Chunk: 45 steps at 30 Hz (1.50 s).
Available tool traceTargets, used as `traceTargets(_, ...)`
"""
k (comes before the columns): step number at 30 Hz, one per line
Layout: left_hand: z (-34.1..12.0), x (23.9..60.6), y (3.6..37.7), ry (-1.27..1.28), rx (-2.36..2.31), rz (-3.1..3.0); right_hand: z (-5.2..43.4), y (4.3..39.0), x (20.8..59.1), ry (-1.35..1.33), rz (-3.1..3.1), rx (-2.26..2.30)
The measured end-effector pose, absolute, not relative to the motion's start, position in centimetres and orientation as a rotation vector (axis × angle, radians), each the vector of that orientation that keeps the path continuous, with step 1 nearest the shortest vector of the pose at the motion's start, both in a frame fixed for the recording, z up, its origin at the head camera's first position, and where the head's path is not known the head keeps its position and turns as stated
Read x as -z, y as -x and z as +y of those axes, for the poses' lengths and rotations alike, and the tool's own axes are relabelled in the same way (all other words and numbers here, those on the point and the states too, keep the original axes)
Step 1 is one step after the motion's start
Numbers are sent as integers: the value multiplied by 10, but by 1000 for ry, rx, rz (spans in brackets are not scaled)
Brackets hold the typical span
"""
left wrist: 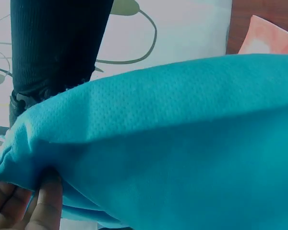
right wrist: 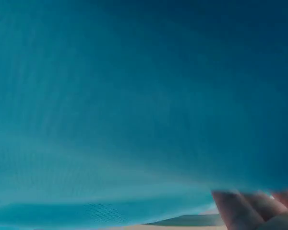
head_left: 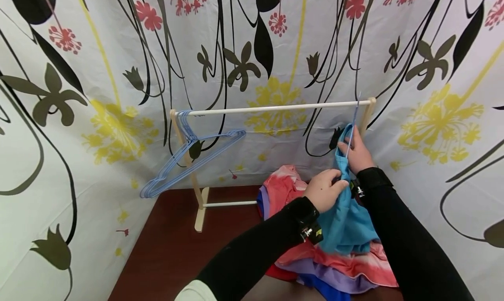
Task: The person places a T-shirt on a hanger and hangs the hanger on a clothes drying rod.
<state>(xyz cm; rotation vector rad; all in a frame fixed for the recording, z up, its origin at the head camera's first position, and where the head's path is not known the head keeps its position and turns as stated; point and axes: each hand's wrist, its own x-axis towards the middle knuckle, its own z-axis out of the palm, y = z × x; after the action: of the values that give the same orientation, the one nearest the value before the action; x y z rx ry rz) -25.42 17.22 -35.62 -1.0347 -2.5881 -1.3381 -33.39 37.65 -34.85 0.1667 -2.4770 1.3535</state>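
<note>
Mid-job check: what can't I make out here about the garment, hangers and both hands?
Head: the lower part of the thin light-blue hanger, hidden by the right hand and the turquoise fabric garment.
Head: the exact number of clustered light-blue hangers; they overlap.
Left wrist: most of the left hand, cut off by the lower-left corner.
Right wrist: most of the right hand, cut off by the lower-right corner; its visible fingers blur.
</note>
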Motion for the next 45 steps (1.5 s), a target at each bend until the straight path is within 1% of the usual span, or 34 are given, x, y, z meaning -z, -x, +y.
traceTargets(8,185,361,249,1071,1359,-2602,385,329,360,-165,-2497,-1323)
traceTargets(13,188,372,246,1065,1380,-2613,386,327,366,-183,-2512,-1324)
traceTargets(19,182,388,238,1108,1288,-2584,391,322,376,-179,-2525,-1388)
traceTargets(26,165,398,229,1227,1189,-2596,392,312,375,-186,-2494,-1345)
traceTargets(35,134,409,229,1248,1221,-2660,388,288,359,-129,-2480,-1210)
traceTargets(41,110,423,228,1166,1255,-2714,378,270,352,-38,-2439,-1059)
traceTargets(45,94,431,229,1061,1251,-2729,360,259,341,-58,-2357,-942)
